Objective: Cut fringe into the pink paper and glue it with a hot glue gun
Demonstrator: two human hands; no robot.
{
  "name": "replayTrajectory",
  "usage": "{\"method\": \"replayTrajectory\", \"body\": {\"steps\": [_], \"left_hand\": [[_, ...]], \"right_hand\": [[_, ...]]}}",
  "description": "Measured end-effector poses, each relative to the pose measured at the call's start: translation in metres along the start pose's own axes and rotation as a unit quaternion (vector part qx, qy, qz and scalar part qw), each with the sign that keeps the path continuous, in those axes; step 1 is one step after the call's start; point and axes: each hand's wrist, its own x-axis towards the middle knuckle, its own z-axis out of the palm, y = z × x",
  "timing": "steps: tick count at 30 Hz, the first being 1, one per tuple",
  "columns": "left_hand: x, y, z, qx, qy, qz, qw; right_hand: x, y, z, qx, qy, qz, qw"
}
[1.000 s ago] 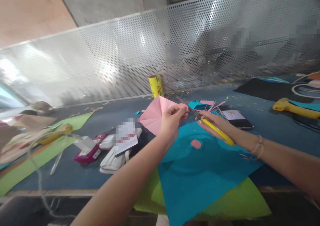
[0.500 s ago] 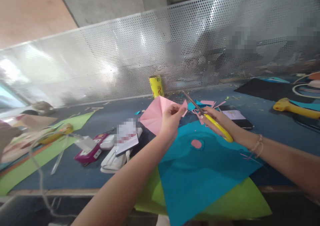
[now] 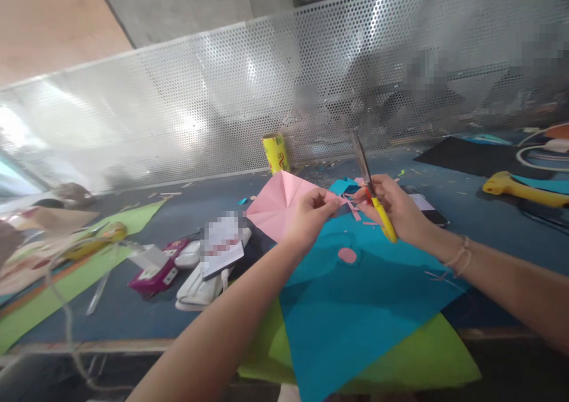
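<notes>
Creased pink paper (image 3: pixel 271 206) is pinched in my left hand (image 3: pixel 311 215), its folds fanning out to the left. My right hand (image 3: pixel 391 203) grips a pair of scissors (image 3: pixel 368 179) with yellow handles, the blades pointing up and away from the paper. The right fingertips are close to the paper's right corner; whether they touch it I cannot tell. Beneath both hands lies a large blue sheet (image 3: pixel 355 313) with a small pink oval (image 3: pixel 347 255) on it. Pink and blue scraps (image 3: pixel 344 186) are scattered just behind the hands.
A green sheet (image 3: pixel 427 354) lies under the blue one. To the left are a purple power strip (image 3: pixel 153 274), white chargers and a phone (image 3: pixel 224 259). A yellow roll (image 3: pixel 275 153) stands by the perforated metal panel (image 3: pixel 249 88). A yellow glue gun (image 3: pixel 524 191) rests at right.
The scissors have swung upright in my right hand, their blades moving away from the paper. My right fingers have come nearer the paper's corner, and the left hand has shifted slightly right.
</notes>
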Motion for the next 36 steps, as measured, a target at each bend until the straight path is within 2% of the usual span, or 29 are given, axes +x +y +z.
{"method": "replayTrajectory", "body": {"steps": [3, 11, 15, 22, 36], "left_hand": [[-0.002, 0.001, 0.003, 0.048, -0.020, 0.019, 0.998], [-0.006, 0.002, 0.004, 0.141, -0.052, 0.049, 0.987], [-0.008, 0.001, 0.007, 0.138, -0.060, 0.055, 0.987], [-0.008, 0.001, 0.009, 0.144, -0.050, 0.054, 0.987], [-0.007, -0.001, 0.006, 0.154, -0.061, 0.046, 0.985]], "right_hand": [[-0.001, 0.000, 0.001, 0.009, -0.033, 0.003, 0.999], [-0.003, -0.002, 0.004, 0.043, -0.064, 0.028, 0.997], [-0.003, -0.003, 0.004, 0.043, -0.073, 0.041, 0.996], [-0.003, 0.010, 0.004, -0.006, -0.068, 0.026, 0.997], [-0.002, 0.014, 0.004, 0.001, -0.048, 0.030, 0.998]]}}
